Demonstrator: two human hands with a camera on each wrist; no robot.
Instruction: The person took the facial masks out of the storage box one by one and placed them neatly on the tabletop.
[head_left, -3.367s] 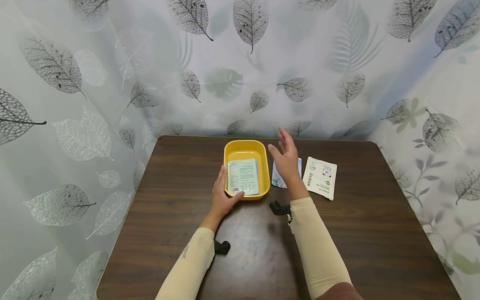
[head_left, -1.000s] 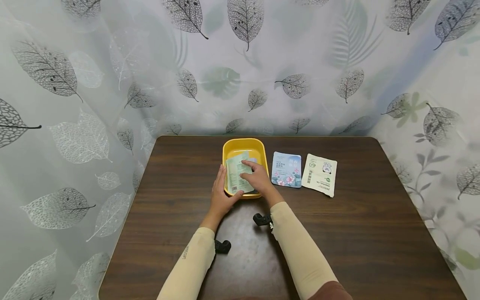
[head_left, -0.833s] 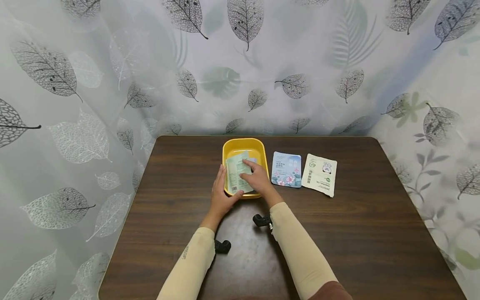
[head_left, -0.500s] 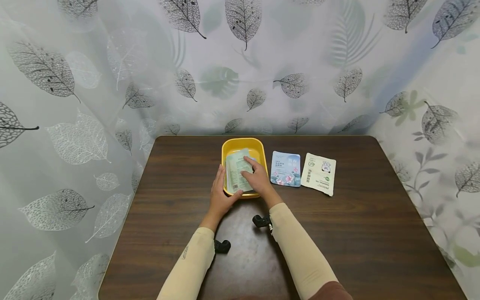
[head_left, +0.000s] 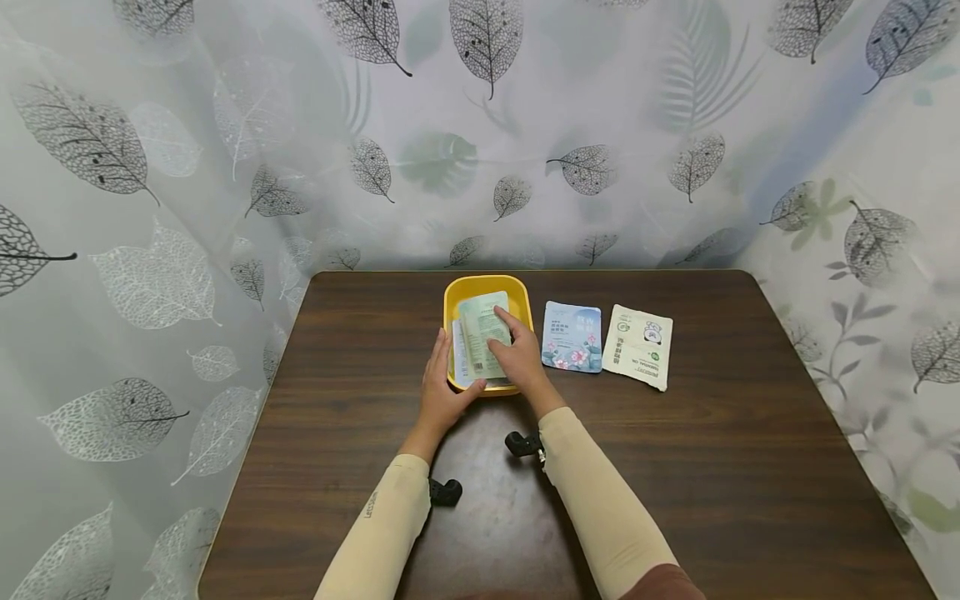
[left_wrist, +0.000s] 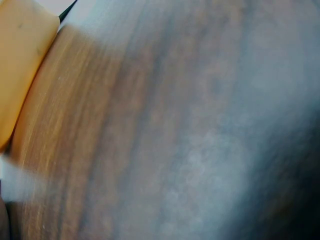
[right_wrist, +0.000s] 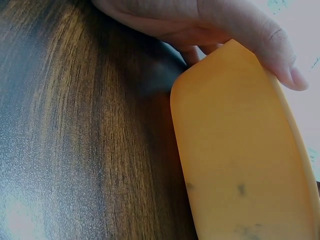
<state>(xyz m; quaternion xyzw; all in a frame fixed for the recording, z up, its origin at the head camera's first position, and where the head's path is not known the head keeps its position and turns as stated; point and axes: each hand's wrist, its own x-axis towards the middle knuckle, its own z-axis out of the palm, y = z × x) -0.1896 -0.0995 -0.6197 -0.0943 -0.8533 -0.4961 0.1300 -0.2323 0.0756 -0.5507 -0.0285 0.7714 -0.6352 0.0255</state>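
Observation:
A yellow plastic tray [head_left: 486,287] stands near the table's far edge. My left hand [head_left: 442,396] holds its near left corner, fingers along the left wall and thumb at the front rim. In the tray, my right hand [head_left: 522,360] pinches a pale green sheet mask packet [head_left: 480,321], thumb and forefinger over its face; the other fingers are hidden. Beneath it a pale blue packet [head_left: 459,354] shows at the left. The right wrist view catches the tray's wall [right_wrist: 240,140] and a hand, seemingly the left [right_wrist: 225,25], with its thumb over the rim.
Right of the tray, a blue flowered packet [head_left: 572,337] and a cream packet [head_left: 638,347] lie side by side on the dark wooden table [head_left: 720,467]. A leaf-patterned curtain [head_left: 585,117] hangs behind and at both sides.
My right hand came from above the blue packet into the tray. In the last half second the green packet has shifted right and away from me, baring the pale blue one. My left hand stays put.

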